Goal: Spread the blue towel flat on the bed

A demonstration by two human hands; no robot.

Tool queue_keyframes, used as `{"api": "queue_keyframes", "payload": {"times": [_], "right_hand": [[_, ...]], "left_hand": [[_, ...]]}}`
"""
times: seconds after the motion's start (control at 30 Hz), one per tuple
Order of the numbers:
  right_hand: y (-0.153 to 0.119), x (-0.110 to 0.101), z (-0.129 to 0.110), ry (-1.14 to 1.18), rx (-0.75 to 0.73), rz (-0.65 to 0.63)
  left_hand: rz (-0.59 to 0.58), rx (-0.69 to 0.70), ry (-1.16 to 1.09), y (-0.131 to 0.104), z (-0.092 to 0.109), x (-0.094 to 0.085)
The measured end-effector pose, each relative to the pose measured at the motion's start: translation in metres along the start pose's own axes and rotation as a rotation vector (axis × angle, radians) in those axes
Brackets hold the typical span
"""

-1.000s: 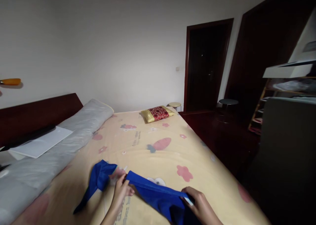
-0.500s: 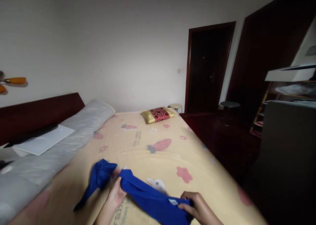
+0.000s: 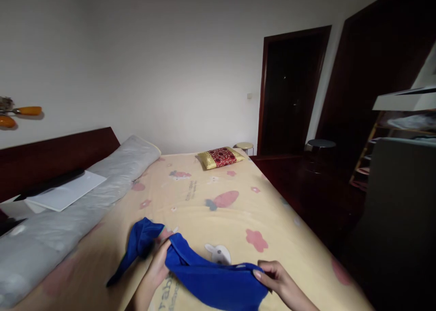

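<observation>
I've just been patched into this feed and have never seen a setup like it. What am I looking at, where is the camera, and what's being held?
There is no machine here: the camera sits on a person's head, looking forward and down, so the two bare hands at the bottom are the wearer's own. The left hand and the right hand each grip one end of a blue cloth, stretched between them just above a bed with a yellow cartoon-print sheet. Further up the bed lies a small red and gold cushion. A long grey bolster runs along the left side. A dark doorway is behind.
</observation>
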State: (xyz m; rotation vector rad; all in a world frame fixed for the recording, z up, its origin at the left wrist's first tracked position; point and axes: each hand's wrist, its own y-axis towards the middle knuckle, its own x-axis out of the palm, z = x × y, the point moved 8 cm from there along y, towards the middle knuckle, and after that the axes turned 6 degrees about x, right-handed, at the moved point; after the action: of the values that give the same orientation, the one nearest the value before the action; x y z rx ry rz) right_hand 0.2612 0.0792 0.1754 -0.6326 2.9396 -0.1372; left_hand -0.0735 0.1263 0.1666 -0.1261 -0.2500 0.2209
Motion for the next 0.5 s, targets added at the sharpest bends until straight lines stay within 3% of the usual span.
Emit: {"api": "queue_keyframes", "payload": {"times": [0.13,0.23,0.33,0.43,0.5], "right_hand": [[0.001,-0.015,-0.001,0.006,-0.007,0.118],[-0.006,-0.053,0.007,0.116,0.052,0.415],[-0.022,-0.094,0.014,0.263,0.103,0.680],[-0.035,-0.118,0.002,0.192,0.060,0.816],[-0.043,-0.126,-0.013,0.090,-0.008,0.888]], "left_hand": [[-0.027,0.031,0.062,0.004,-0.005,-0.007],[-0.042,0.066,0.160,0.009,-0.006,-0.011],[-0.129,0.193,0.368,0.018,0.003,-0.007],[-0.118,0.350,0.591,0.026,0.017,-0.011],[-0.111,0.365,0.651,0.030,0.022,-0.018]]}}
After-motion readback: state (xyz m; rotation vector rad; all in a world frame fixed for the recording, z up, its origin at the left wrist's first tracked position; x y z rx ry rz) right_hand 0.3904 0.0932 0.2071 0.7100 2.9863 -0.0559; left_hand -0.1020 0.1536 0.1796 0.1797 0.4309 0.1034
